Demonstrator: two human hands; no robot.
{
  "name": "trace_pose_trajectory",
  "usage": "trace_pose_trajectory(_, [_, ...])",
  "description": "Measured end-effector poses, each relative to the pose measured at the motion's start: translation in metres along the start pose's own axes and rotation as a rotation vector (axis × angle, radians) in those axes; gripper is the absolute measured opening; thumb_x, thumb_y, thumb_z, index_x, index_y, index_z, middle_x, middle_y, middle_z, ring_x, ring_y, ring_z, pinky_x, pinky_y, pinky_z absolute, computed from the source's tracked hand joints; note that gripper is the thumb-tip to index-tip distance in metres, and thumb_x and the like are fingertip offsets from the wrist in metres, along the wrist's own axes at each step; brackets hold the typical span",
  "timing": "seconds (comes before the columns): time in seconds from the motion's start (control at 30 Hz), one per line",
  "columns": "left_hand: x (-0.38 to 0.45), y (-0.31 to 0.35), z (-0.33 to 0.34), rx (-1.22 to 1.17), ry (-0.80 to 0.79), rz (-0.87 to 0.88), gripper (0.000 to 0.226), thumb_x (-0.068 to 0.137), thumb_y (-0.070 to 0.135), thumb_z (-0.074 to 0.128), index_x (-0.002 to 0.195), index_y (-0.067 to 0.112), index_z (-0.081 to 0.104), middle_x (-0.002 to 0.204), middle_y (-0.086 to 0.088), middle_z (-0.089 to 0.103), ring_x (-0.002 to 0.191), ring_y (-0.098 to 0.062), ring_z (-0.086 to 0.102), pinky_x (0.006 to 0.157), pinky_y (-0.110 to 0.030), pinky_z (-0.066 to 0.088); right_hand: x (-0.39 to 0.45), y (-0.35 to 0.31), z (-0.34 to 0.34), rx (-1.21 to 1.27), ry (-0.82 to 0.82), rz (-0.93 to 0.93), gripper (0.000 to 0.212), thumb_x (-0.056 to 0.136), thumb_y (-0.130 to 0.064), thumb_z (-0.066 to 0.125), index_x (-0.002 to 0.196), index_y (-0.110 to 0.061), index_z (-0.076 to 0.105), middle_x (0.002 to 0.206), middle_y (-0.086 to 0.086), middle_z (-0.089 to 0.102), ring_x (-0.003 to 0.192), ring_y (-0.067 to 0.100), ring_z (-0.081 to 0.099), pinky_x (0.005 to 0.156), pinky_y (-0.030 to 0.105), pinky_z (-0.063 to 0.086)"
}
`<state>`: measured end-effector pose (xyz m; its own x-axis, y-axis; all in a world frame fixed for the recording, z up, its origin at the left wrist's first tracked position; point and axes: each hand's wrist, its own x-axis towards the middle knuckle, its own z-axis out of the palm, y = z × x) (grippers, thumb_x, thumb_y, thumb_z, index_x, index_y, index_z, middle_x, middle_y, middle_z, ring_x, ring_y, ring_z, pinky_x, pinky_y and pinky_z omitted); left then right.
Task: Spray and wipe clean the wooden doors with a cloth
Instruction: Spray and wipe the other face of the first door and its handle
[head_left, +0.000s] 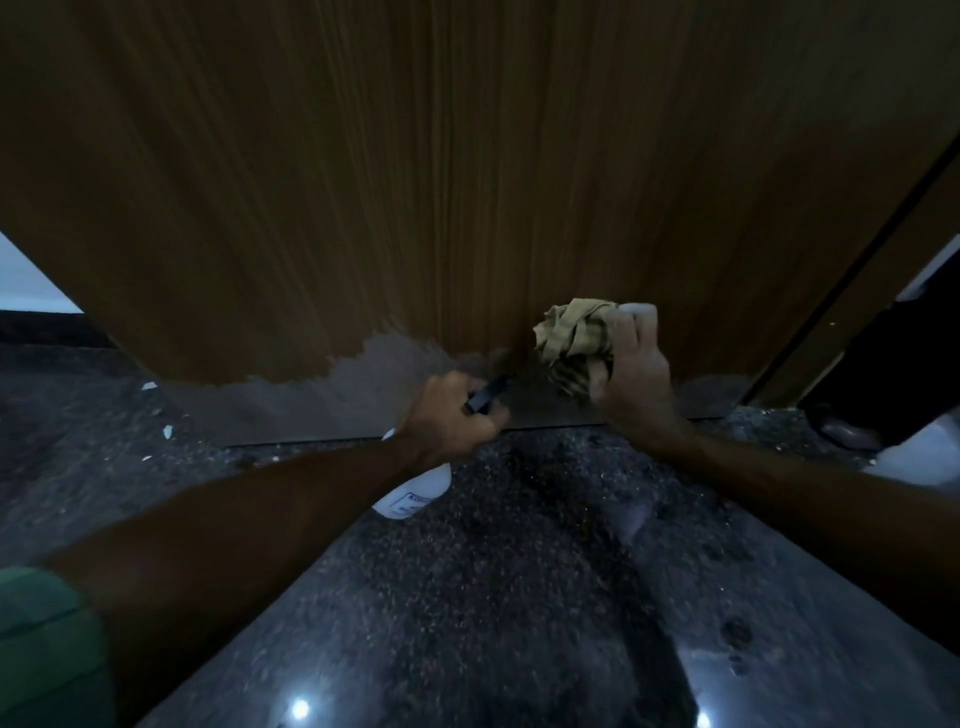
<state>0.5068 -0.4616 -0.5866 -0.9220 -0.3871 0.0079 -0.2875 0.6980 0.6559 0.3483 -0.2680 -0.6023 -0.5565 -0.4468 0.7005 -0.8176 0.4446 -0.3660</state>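
Wooden door (415, 182), left hand (457, 410) gripping labelled spray bottle (415, 493), writing unreadable

One cam only, worn on the person's head, wide-angle, so edges bend hard. It looks fwd and steeply down, facing the lower part of the wooden door (415, 182), which fills the top half of the view, very near. Bottom half is the dark speckled floor (519, 597), seen almost from straight above. Both forearms reach in from the bottom corners; left hand (457, 410) and right hand (634, 374) sit about mid-frame, close to the door's bottom edge. Door frame (883, 270) cuts in at far right, a strip of pale wall (26, 280) at far left. No 2nd view, so nothing shared.
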Motion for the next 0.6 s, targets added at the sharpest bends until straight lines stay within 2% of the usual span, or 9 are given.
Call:
trace_pose_trajectory(0.07, [0.002,-0.001,0.003,-0.005,-0.002,0.004,0.042,0.087,0.04,0.074,0.067,0.005,0.064,0.058,-0.005,0.062,0.057,-0.022,0.063,0.055,-0.04,0.049,0.002,0.0,-0.003,-0.028,-0.055,-0.015,0.059,0.078,0.004,0.073,0.124,-0.016,0.042,0.121,0.003,0.035,0.09,0.005,0.04,0.063,0.023,0.047])
trace_pose_trajectory(0.13, [0.002,-0.002,0.002,-0.001,0.018,-0.012,0.046,0.083,0.049,0.072,0.059,0.012,0.06,0.056,0.003,0.058,0.056,-0.02,0.062,0.055,-0.036,0.048,0.006,-0.001,-0.009,-0.06,-0.146,-0.078,0.059,0.078,0.002,0.074,0.126,-0.017,0.044,0.122,0.006,0.036,0.086,0.011,0.046,0.058,0.024,0.05])
trace_pose_trajectory(0.23, [0.005,-0.006,-0.004,-0.01,0.036,0.045,0.045,0.083,0.047,0.069,0.051,0.022,0.05,0.05,0.009,0.053,0.052,-0.018,0.06,0.052,-0.032,0.042,0.018,0.001,-0.013,-0.155,-0.305,-0.369,0.05,0.087,-0.006,0.073,0.13,-0.015,0.051,0.122,0.011,0.043,0.087,0.019,0.056,0.059,0.023,0.055])
trace_pose_trajectory(0.37, [0.004,-0.018,-0.015,0.028,0.025,0.14,0.034,0.083,0.042,0.067,0.056,0.027,0.052,0.05,0.007,0.055,0.047,-0.011,0.056,0.049,-0.029,0.035,0.013,0.001,0.015,-0.295,-0.46,-0.722,0.03,0.095,-0.012,0.063,0.125,-0.012,0.058,0.118,0.013,0.047,0.089,0.024,0.059,0.054,0.025,0.052])
trace_pose_trajectory(0.47, [0.001,-0.022,-0.027,-0.019,0.072,0.16,0.038,0.083,0.038,0.066,0.055,0.023,0.046,0.048,0.008,0.051,0.044,-0.009,0.05,0.048,-0.029,0.034,-0.012,-0.005,0.044,-0.345,-0.567,-0.766,0.034,0.083,-0.011,0.073,0.117,-0.01,0.066,0.122,0.017,0.051,0.085,0.028,0.065,0.046,0.027,0.051])
trace_pose_trajectory(0.53, [-0.001,-0.022,-0.034,-0.047,0.118,0.181,0.042,0.086,0.032,0.067,0.054,0.022,0.042,0.047,0.007,0.047,0.043,-0.007,0.045,0.046,-0.029,0.03,-0.014,-0.015,0.048,-0.317,-0.576,-0.746,0.046,0.077,-0.01,0.084,0.118,-0.011,0.062,0.122,0.016,0.052,0.084,0.027,0.065,0.046,0.029,0.054])
trace_pose_trajectory(0.6, [-0.005,-0.023,-0.041,-0.057,0.148,0.179,0.041,0.086,0.034,0.065,0.056,0.019,0.042,0.047,0.005,0.047,0.042,-0.008,0.044,0.045,-0.03,0.029,-0.001,-0.033,0.042,-0.224,-0.478,-0.699,0.041,0.09,-0.013,0.071,0.128,-0.012,0.053,0.125,0.016,0.053,0.095,0.028,0.062,0.058,0.029,0.058])
